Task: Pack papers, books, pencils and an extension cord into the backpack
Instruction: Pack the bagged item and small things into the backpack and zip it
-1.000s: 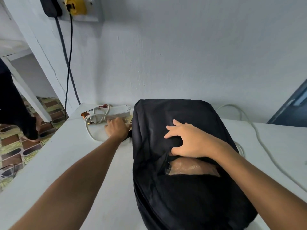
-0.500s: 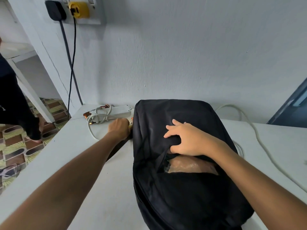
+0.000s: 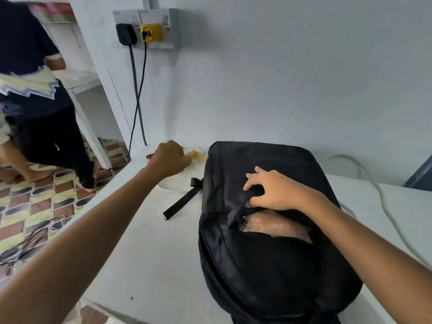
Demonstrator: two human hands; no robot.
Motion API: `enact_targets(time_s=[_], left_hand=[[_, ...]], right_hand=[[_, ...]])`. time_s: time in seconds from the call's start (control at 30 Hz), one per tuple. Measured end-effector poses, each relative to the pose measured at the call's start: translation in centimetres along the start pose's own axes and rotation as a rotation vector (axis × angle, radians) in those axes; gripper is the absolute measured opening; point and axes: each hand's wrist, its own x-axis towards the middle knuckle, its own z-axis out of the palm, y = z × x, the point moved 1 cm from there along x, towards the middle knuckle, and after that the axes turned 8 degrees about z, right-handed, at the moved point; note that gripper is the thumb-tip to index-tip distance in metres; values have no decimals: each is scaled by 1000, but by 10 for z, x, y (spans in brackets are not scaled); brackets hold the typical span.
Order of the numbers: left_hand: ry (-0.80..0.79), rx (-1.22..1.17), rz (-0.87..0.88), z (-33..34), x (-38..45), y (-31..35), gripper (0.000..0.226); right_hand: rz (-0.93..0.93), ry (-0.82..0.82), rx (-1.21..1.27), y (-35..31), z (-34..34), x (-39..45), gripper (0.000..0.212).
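Observation:
A black backpack (image 3: 268, 265) lies on the white table (image 3: 145, 253) with its top opening towards me. My right hand (image 3: 275, 190) grips the upper edge of that opening and holds it up. Inside, a clear plastic packet (image 3: 273, 226) shows. My left hand (image 3: 168, 160) is curled in a fist at the table's far left corner, beside the backpack. It grips the white extension cord (image 3: 196, 156), which is blurred and mostly hidden behind the fist. A black strap (image 3: 184, 197) of the backpack trails over the table.
A wall socket (image 3: 149, 29) above holds a black plug and a yellow plug, with cables hanging down. Another person (image 3: 35, 101) stands on the patterned floor at the left. A white cable (image 3: 364, 174) runs over the table to the right of the backpack.
My left hand has risen from the table at the extension cord, and the strip no longer lies flat there. My view tilted up. The right hand still holds the opening.

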Motion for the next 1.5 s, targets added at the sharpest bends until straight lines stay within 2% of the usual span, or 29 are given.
enact_targets(time_s=[0.1, 0.17, 0.27, 0.33, 0.4, 0.47, 0.53, 0.67, 0.77, 0.87, 1.0, 1.13, 1.3, 1.43, 1.5], left_hand=[[-107, -509, -52, -21, -27, 28, 18], [-222, -741, -24, -31, -48, 46, 15], [-412, -925, 76, -39, -77, 71, 12], [-496, -948, 174, -35, -96, 92, 18], [-431, -754, 316, -21, -112, 118, 25], [-284, -405, 504, 0, -126, 146, 17], [-139, -54, 639, 22, -138, 169, 18], [-6, 308, 647, 56, -147, 188, 14], [-57, 455, 581, 64, -147, 197, 11], [-110, 483, 554, 69, -145, 200, 24], [-115, 500, 615, 72, -144, 198, 44], [-212, 505, 629, 81, -139, 192, 37], [-228, 502, 587, 93, -122, 198, 29], [-339, 484, 563, 103, -104, 211, 38], [-459, 513, 584, 104, -98, 219, 44]], right_hand=[[-37, 0, 26, -1, -10, -2, 27], [-66, 2, 65, -1, -19, -1, 19], [-95, 4, 73, 4, -29, 3, 21], [-114, 7, 69, 5, -32, 1, 23], [-131, -3, 68, 2, -37, -4, 22], [-120, -12, 58, -4, -43, -12, 15], [-130, -1, 55, -10, -49, -17, 9], [-157, 62, 24, -21, -58, -28, 7], [-181, 134, -23, -30, -66, -40, 12], [-182, 179, -98, -33, -72, -50, 17], [-183, 195, -142, -32, -76, -57, 13], [-194, 214, -168, -33, -75, -60, 7], [-203, 229, -216, -39, -73, -63, 6], [-209, 235, -228, -39, -72, -67, 7], [-214, 231, -229, -36, -71, -69, 8]])
